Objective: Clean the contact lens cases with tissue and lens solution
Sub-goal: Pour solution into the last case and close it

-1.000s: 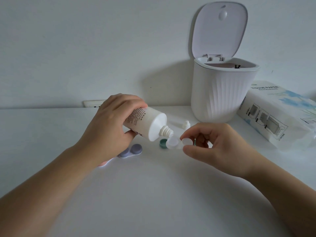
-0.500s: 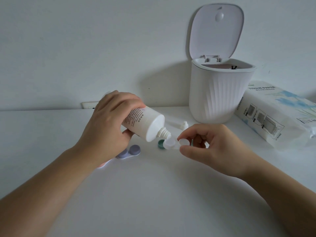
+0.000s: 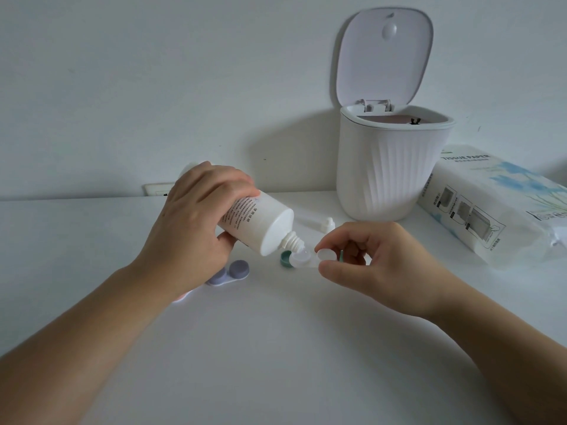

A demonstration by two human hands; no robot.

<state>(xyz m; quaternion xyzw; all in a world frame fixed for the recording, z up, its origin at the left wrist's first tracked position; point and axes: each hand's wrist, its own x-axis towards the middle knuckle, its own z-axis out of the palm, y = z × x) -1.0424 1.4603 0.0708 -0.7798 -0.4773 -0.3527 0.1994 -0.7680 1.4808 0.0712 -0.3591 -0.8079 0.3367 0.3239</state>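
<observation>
L hand point(image 3: 196, 228) grips solution bottle point(image 3: 260, 223), tilted, nozzle over clear lens case point(image 3: 302, 259). R hand point(image 3: 368, 262) pinches case above desk point(image 3: 276, 348). Purple case point(image 3: 228, 273) near L wrist.

The left hand point(image 3: 196, 228) curls around a tilted bottle point(image 3: 260, 222), knuckles up, forearm reaching in from the lower left. The right hand point(image 3: 368, 265) pinches a clear lens case point(image 3: 310, 259) between thumb and bent fingers, forearm entering from the lower right.

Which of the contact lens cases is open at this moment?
The clear case in the right hand, under the bottle nozzle. The purple case on the table keeps both caps on.
</observation>
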